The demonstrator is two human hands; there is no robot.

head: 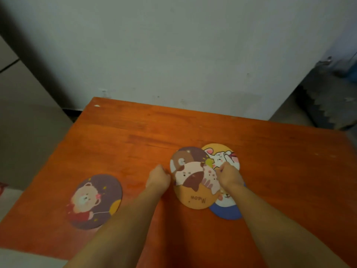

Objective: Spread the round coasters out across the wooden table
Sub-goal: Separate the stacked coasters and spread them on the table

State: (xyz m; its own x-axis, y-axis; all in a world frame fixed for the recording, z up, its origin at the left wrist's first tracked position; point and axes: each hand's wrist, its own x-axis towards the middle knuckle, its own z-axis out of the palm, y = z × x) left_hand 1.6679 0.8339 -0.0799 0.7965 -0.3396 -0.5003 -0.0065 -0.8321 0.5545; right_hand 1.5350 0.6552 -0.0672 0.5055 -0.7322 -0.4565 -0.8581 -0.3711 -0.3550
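Note:
A fanned pile of round cartoon coasters lies right of centre on the orange wooden table (135, 132). On top is the orange "Meow" cat coaster (195, 188). Under it lie a purple bear coaster (186, 156), an orange rabbit coaster (220, 153) and a blue dog coaster (226, 209). My left hand (158, 177) is curled at the pile's left edge and touches the cat coaster's rim. My right hand (229, 175) is closed on the pile's right side, over the cat and rabbit coasters. One purple teddy-bear coaster (95, 201) lies alone at the left.
The table's far edge meets a pale wall (173, 55). Its left edge drops to a light tiled floor (23, 132). A dark zigzag-edged mat (316, 109) lies on the floor at the far right.

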